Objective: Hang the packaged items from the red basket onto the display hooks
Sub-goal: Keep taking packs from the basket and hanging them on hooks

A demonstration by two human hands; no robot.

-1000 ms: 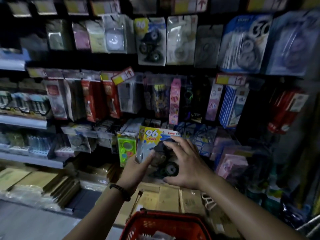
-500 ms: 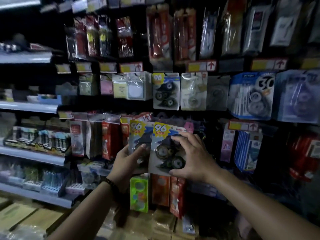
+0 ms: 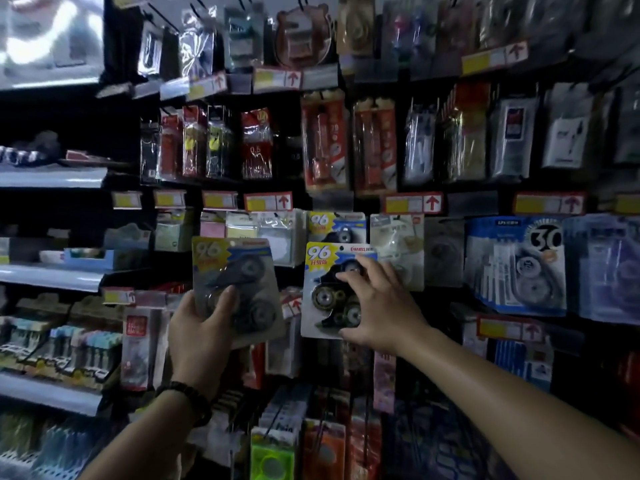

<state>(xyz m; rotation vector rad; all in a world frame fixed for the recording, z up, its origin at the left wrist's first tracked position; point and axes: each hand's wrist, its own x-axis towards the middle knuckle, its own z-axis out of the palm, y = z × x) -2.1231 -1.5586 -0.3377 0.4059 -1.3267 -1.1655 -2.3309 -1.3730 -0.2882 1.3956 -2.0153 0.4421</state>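
Observation:
Two identical blister packs marked "96" with black correction tape rollers are held up in front of the display wall. My left hand (image 3: 204, 327) grips one pack (image 3: 239, 285) by its lower left, thumb across its front. My right hand (image 3: 377, 306) holds the other pack (image 3: 325, 289) by its right side, fingers spread over the blister. This right pack sits just below a matching "96" pack hanging on a hook (image 3: 337, 226). The red basket is out of view.
The wall is crowded with hanging packs: a blue "30" pack (image 3: 519, 265) to the right, red packs (image 3: 325, 143) above, yellow price tags with red arrows (image 3: 268, 202) between rows. Grey shelves (image 3: 52, 275) with small boxes run along the left.
Both hands rose with the packs from near the basket to the row of matching packs. The two packs moved apart, and the view tilted upward, losing the basket.

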